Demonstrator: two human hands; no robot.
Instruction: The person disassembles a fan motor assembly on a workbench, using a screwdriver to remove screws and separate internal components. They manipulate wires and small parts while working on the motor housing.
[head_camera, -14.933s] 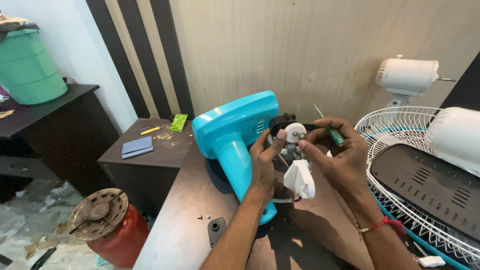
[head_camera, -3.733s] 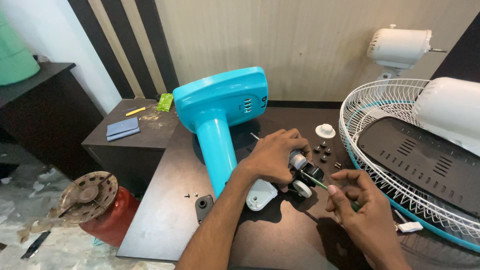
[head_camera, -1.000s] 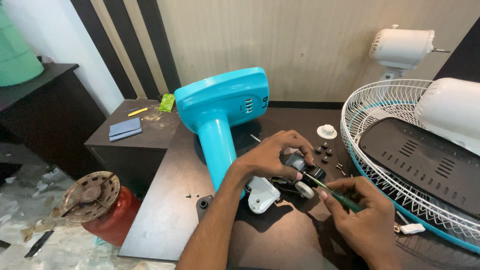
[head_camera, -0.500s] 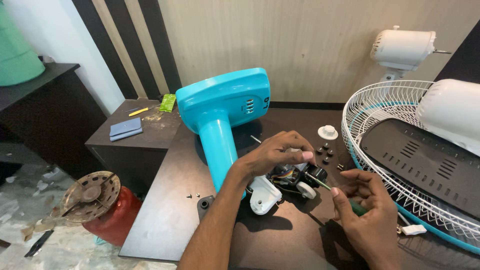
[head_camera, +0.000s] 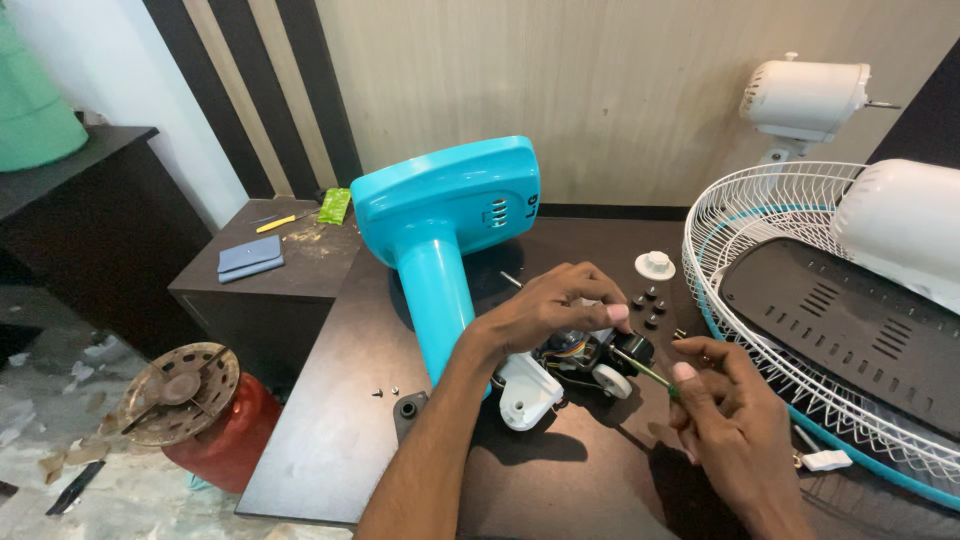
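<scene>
On the dark table (head_camera: 330, 440) lies a turquoise fan stand (head_camera: 440, 230) on its side. My left hand (head_camera: 550, 305) presses down on a small black switch assembly (head_camera: 590, 352) with coloured wires and a white plastic cover (head_camera: 527, 390) beside it. My right hand (head_camera: 725, 420) grips a green-handled screwdriver (head_camera: 645, 370) whose tip points into the assembly. Several small black knobs (head_camera: 650, 305) and a white cap (head_camera: 655, 265) lie just behind.
A white wire fan guard (head_camera: 760, 330) with a black panel (head_camera: 850, 330) and white motor housing (head_camera: 905, 230) fills the right. A white fan motor (head_camera: 805, 95) stands behind. A low side table (head_camera: 270, 270) and a red cylinder (head_camera: 200, 410) are at left. Loose screws (head_camera: 385, 392) lie near the front.
My right hand has shifted the screwdriver from a flat hold into the assembly. My left hand stays pressed on the assembly, which has barely moved.
</scene>
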